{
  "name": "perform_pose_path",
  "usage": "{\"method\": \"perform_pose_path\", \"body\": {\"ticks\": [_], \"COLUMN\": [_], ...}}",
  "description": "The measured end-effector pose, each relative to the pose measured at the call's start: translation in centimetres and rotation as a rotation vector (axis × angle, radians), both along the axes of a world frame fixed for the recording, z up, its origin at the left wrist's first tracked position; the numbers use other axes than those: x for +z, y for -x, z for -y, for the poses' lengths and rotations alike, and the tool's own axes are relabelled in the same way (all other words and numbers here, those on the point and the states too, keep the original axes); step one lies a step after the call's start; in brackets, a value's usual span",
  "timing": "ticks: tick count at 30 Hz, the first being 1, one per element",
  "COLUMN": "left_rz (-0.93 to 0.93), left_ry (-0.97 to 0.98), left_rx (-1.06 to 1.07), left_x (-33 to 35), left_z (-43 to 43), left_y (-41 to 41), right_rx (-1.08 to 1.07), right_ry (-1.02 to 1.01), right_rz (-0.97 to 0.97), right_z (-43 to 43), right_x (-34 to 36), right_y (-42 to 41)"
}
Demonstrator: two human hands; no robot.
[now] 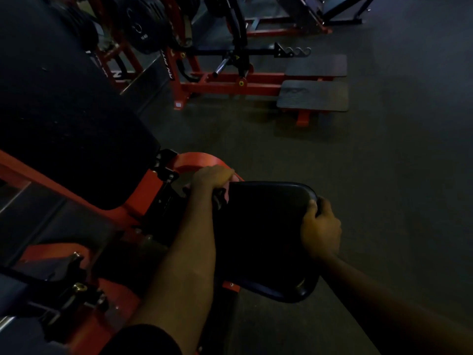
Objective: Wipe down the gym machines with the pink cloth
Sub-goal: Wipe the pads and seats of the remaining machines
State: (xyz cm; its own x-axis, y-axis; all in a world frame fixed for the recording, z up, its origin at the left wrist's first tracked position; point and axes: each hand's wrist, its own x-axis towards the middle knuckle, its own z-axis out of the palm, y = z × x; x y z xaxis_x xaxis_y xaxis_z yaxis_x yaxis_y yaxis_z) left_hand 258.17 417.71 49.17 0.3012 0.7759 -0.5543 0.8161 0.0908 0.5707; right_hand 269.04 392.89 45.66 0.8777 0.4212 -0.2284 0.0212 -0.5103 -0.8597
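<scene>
In the head view the left hand (213, 176) curls its grip over the far edge of the black seat pad (266, 234) by the red frame (202, 160), a sliver of what may be the pink cloth (234, 178) showing at its three o'clock, too dim to be sure. The right hand (321, 228) closes on the pad's rim at three o'clock. I judge this machine is mid-wipe, while the red machines (230, 84) at twelve o'clock seem left to do.
</scene>
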Motion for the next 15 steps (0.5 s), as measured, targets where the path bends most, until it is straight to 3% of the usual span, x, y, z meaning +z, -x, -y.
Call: {"method": "perform_pose_path", "body": {"ticks": [5, 10, 13, 15], "left_rz": [0.058, -0.382, -0.332, -0.262], "left_ry": [-0.001, -0.125, -0.290, -0.298], "left_rx": [-0.314, -0.297, -0.326, -0.499], "left_x": [1.8, 0.5, -0.3, 0.0], "left_z": [0.3, -2.3, -0.7, 1.8], "left_y": [1.5, 1.0, -1.1, -3.3], "right_rx": [-0.002, -0.019, -0.011, -0.009], "right_ry": [-0.021, -0.008, -0.007, -0.014], "right_rz": [-0.021, -0.019, -0.028, -0.030], "right_z": [0.1, 0.0, 0.0, 0.1], "right_x": [0.1, 0.2, 0.1, 0.2], "right_y": [0.1, 0.2, 0.1, 0.1]}}
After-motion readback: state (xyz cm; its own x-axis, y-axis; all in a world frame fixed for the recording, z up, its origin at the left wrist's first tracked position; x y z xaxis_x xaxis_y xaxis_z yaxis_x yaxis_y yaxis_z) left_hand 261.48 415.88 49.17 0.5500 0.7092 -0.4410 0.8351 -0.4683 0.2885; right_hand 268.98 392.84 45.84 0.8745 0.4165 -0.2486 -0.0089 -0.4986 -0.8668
